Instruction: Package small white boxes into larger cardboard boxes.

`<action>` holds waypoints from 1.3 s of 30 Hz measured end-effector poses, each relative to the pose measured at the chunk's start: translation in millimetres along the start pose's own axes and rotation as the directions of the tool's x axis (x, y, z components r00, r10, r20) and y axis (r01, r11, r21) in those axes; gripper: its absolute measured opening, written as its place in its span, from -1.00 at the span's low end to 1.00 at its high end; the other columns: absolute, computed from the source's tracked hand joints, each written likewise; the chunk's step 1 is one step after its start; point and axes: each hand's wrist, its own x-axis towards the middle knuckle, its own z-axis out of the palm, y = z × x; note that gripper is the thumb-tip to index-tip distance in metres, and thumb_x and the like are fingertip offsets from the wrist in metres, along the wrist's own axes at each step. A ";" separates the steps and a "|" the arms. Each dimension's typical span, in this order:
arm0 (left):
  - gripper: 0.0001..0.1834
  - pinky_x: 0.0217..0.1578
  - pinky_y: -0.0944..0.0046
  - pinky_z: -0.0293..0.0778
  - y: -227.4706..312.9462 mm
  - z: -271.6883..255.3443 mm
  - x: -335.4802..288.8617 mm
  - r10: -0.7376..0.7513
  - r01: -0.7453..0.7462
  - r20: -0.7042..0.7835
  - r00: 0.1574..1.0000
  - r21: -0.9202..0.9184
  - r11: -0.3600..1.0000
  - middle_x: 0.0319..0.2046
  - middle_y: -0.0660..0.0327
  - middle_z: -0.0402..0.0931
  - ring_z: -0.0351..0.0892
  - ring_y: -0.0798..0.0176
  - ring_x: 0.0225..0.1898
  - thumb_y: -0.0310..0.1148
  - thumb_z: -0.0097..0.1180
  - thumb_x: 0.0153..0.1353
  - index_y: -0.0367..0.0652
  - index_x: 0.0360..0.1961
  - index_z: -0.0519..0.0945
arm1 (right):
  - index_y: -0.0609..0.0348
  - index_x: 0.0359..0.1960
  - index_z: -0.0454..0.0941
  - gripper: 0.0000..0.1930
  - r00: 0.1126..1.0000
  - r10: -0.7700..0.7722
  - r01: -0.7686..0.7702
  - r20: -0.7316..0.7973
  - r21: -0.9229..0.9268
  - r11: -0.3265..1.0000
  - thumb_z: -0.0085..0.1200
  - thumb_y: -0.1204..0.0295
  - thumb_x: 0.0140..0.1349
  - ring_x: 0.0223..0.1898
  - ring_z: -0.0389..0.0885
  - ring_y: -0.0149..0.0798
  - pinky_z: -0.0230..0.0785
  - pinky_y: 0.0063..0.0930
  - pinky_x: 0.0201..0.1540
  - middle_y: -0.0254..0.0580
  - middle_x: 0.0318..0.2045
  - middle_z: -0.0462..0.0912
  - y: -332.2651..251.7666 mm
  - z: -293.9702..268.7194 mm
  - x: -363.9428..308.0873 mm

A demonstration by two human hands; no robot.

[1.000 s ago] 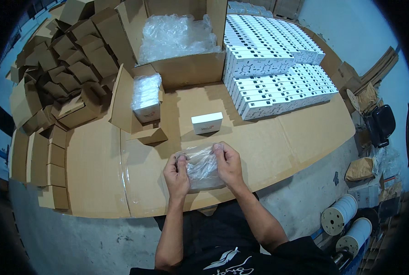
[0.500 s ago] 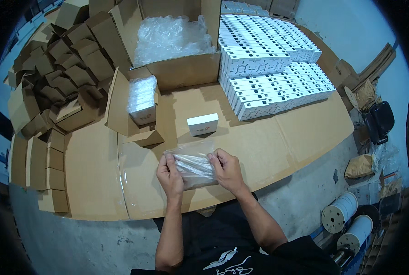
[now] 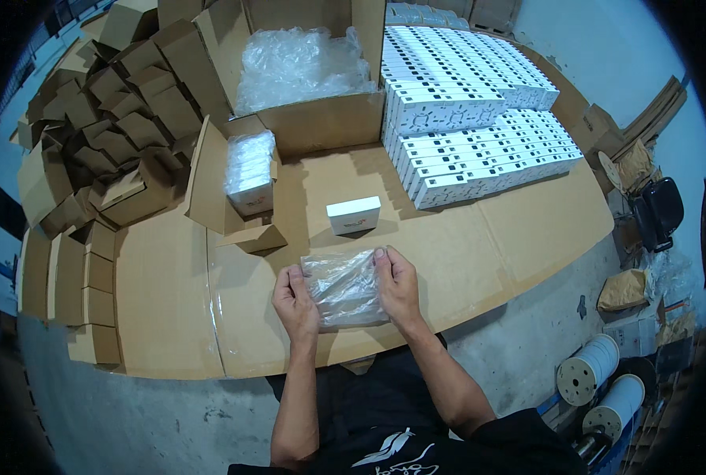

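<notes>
Between my two hands is a clear plastic bag [image 3: 345, 289], wrinkled and see-through, just over the near part of the cardboard-covered table. My left hand [image 3: 296, 301] pinches its left edge between thumb and fingers. At the upper right corner, my right hand [image 3: 397, 285] grips it the same way. A small white box [image 3: 354, 215] stands on the cardboard just beyond the bag. Left of that, an opened brown carton [image 3: 204, 178] holds several white boxes wrapped in clear plastic [image 3: 250, 170].
A large carton [image 3: 321, 125] full of clear plastic bags [image 3: 301, 67] stands at the back. White boxes are stacked in rows [image 3: 472, 119] at the back right. Many opened brown cartons [image 3: 123, 103] pile up on the left. Cable spools [image 3: 588, 366] stand on the floor at right.
The bag has been spread flatter and wider; before, its middle was bunched into folds. My right hand has moved slightly right and up. The white boxes and cartons keep their places.
</notes>
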 end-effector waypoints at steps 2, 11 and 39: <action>-0.75 -0.32 0.41 0.42 3.9 -4.2 -1.9 -0.090 0.096 0.046 0.995 -0.140 0.986 -0.40 0.36 0.48 0.40 0.48 -0.37 -0.26 0.09 0.46 -0.27 -0.18 0.53 | 0.31 -0.42 0.43 -0.64 0.997 -0.077 0.077 0.000 -0.059 0.995 -0.06 0.29 0.53 -0.50 0.29 -0.51 0.24 -0.48 -0.44 -0.34 -0.62 0.37 -2.5 0.6 -2.9; -0.46 -0.17 0.38 0.57 21.3 -15.8 -6.7 -0.283 0.304 0.482 0.829 0.036 0.952 -0.25 0.27 0.62 0.61 0.40 -0.22 -0.52 0.51 0.02 -0.31 0.02 0.52 | 0.31 -0.35 0.52 -0.73 0.990 -0.135 0.136 0.049 -0.019 0.990 -0.02 0.37 0.50 -0.49 0.38 -0.52 0.30 -0.51 -0.42 -0.36 -0.56 0.51 0.5 -8.7 10.0; -0.50 -0.12 0.27 0.59 14.3 -10.1 -7.7 -0.113 0.076 0.419 0.901 0.103 0.992 -0.26 0.13 0.71 0.67 0.34 -0.21 -0.42 0.52 -0.02 -0.31 -0.05 0.60 | 0.15 -0.21 0.40 -0.85 0.544 -0.280 0.733 0.791 -0.286 0.617 0.07 0.46 0.22 -0.32 0.56 0.00 0.30 -0.14 -0.03 -0.09 -0.45 0.56 -70.0 -25.0 48.4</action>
